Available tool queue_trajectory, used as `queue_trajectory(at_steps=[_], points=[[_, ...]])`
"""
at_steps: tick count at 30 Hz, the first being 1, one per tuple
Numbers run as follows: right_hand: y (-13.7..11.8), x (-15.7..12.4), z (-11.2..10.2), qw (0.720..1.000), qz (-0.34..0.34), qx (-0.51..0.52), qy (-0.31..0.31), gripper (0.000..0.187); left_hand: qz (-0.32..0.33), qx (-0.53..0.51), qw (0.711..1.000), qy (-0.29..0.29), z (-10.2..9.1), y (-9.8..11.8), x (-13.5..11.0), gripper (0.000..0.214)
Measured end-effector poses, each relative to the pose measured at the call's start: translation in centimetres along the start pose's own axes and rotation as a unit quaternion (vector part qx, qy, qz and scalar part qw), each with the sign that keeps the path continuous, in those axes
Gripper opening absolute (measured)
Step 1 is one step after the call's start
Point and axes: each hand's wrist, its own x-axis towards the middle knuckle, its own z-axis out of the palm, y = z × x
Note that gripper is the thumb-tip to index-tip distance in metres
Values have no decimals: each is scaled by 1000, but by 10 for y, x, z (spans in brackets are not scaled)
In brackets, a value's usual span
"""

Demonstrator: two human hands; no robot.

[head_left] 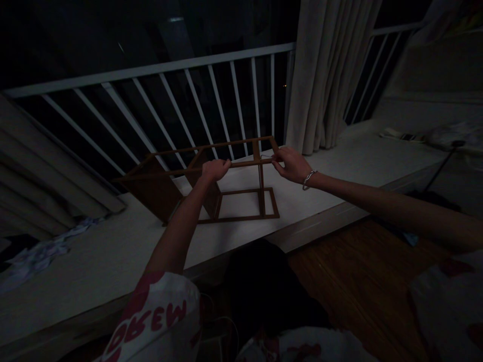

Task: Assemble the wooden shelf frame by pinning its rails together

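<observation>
A brown wooden rack frame [241, 192] lies on its side on a white window ledge [332, 166]. My left hand [215, 169] is closed around the frame's near top rail, close to its middle. My right hand [289, 163], with a bracelet on the wrist, pinches the right end of the same rail at the corner post. Both arms reach forward from white sleeves with red lettering.
A white railing [151, 70] runs behind the ledge in front of a dark window. A pale curtain [328, 70] hangs to the right of the frame. Crumpled paper [41, 251] lies on the ledge at left. Wooden floor [358, 281] is below.
</observation>
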Motion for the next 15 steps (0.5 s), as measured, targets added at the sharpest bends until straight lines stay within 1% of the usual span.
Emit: queue_trajectory(at_steps=[5,11,13,15], points=[[-8,-5,-1,1000,0,-16,12,25,-3,11,1000,-3,-3,2,-3,65],[-11,-1,-9,999,-21,-46,-20,32,6,17,1000,-6,-3,2,-4,65],[-10,2,-13,997,-37,-59,-31,33,8,15,1000,-6,-2,2,-4,66],[-7,5,-16,994,-67,-73,-43,34,9,13,1000,-4,-2,2,-4,66]])
